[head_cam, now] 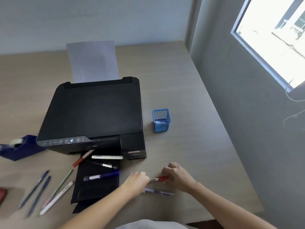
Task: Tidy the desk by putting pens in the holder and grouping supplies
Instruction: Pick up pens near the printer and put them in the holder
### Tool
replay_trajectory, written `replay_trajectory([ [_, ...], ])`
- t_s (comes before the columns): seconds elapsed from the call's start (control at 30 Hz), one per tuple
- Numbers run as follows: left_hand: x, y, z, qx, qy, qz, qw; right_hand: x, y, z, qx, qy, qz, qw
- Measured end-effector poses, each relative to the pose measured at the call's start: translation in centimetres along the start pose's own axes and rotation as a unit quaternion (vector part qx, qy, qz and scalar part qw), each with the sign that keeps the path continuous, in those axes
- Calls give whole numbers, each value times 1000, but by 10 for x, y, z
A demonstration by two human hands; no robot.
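Closest to the camera are the two bare forearms reaching out over the desk [189, 100], and both hands are on the same red-and-white marker [158, 179]. The left hand [137, 180] has its grip closed round the white end, and the right hand [177, 176] is pinched shut on the red end. It looks like the cap is being pushed on or pulled off, though the blur makes that hard to call. Just below the hands a pale purple pen [159, 192] lies flat on the desk.

The blue mesh holder [161, 119] sits upright to the right of the black printer [92, 116], well apart from the hands, with something pale at the bottom. So almost everything is still out: a white marker [107, 157], a silver-banded pen [109, 165] and a purple pen [101, 176] on the printer's output tray [92, 192], a red pen [82, 158] leaning off its edge, and four more pens [42, 190] fanned out on the left. A blue tape dispenser [18, 147] sits far left.

What could go wrong, I'd say: the holder is light and narrow, so dropping the marker in at an angle could tip it. A loose cap could mean ink on fingers. A sleeve or wrist could also roll that pale purple pen toward the near edge.
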State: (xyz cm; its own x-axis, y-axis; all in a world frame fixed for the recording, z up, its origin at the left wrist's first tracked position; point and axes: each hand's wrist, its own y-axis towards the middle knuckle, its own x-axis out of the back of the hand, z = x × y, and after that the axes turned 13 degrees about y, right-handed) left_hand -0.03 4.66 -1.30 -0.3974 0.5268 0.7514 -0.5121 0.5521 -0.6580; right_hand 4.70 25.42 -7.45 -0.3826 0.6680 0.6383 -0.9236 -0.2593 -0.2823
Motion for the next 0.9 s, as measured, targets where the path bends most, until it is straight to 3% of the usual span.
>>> replay_trajectory([
  [0.27, -24, 2, 5, -13, 66, -42, 997, 37, 2, -18, -20, -32, -25, 999],
  [0.4, -23, -1, 5, 8, 12, -60, 998, 73, -1, -27, -55, 28, -144, 988],
  [0.5, -18, 4, -3, 32, -27, -67, 997, 87, 0, -31, -71, 34, -191, 978],
  [0.67, 0, 27, -32, 128, -81, -5, 988, 77, 10, -34, -73, 71, -227, 969],
  [0.8, 13, 37, -38, 147, -56, 49, 986, 95, 19, -18, -26, 84, -322, 943],
  [0.9, 49, 28, -32, 121, -24, -15, 992, 129, 34, 1, 5, 84, -403, 911],
])
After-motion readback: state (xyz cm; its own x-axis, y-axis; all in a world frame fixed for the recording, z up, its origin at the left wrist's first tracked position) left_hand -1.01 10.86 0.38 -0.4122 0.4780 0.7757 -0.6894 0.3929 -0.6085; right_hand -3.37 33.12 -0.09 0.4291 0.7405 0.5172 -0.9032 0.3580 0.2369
